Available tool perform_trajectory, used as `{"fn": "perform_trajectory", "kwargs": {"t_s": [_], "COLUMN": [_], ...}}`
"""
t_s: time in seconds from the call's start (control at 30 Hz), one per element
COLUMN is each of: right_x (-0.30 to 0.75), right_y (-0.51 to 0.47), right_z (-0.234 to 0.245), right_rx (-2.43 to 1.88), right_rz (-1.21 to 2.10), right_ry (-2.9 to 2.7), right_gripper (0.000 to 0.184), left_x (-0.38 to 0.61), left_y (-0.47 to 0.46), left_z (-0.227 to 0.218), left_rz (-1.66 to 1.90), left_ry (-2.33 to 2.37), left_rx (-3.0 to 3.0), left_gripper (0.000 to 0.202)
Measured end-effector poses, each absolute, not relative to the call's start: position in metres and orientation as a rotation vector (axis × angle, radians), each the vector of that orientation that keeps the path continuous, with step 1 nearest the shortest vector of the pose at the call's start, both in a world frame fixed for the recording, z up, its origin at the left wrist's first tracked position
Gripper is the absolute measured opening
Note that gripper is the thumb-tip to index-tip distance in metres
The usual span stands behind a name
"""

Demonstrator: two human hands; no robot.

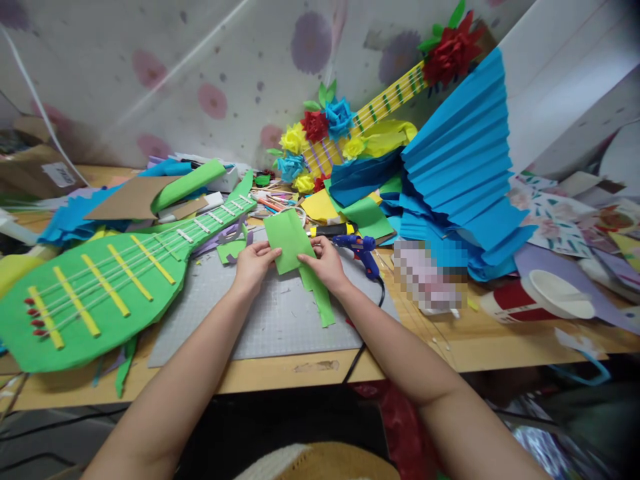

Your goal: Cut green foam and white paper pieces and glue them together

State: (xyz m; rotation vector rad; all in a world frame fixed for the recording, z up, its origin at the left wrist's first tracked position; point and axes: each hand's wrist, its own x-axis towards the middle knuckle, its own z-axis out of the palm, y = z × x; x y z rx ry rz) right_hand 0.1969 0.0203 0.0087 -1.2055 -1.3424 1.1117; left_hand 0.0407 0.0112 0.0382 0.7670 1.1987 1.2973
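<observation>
Both of my hands hold a rectangular piece of green paper [287, 237] above the grey cutting mat [210, 333]. My left hand [254, 265] pinches its left edge between thumb and fingers. On the right edge, my right hand [326, 264] is closed in the same way. A narrow, uneven green paper strip [320, 303] hangs or lies below the right hand; I cannot tell whether it is joined to the sheet. Just beyond the right hand lie a blue glue gun [357, 245] and a yellow-and-black handled tool [334, 230].
A green paper lute-like instrument [110, 287] lies at the left. Behind stands a yellow one [390, 100] with paper flowers. Pleated blue paper [465, 160] rises at the right, near a lidded cup [535, 298]. The glue gun's black cord [369, 340] runs over the table's front edge.
</observation>
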Motion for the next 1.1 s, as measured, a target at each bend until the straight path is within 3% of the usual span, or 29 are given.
{"fn": "perform_trajectory", "kwargs": {"t_s": [0.53, 0.8, 1.1], "right_x": [0.1922, 0.1958, 0.1974], "right_y": [0.0179, 0.0199, 0.0194], "right_z": [0.0072, 0.01, 0.0146], "right_rx": [-1.112, -1.138, -1.224], "right_rz": [1.163, 1.29, 1.194], "right_ry": [-1.356, -1.366, -1.316], "right_gripper": [0.039, 0.047, 0.048], "left_x": [0.0414, 0.0449, 0.0427], "left_y": [0.0101, 0.0115, 0.0077], "left_z": [0.0334, 0.0288, 0.0351], "left_rz": [1.232, 1.244, 1.124], "left_ry": [1.136, 1.091, 1.14], "left_rx": [0.836, 0.82, 0.865], "left_gripper": [0.044, 0.046, 0.047]}}
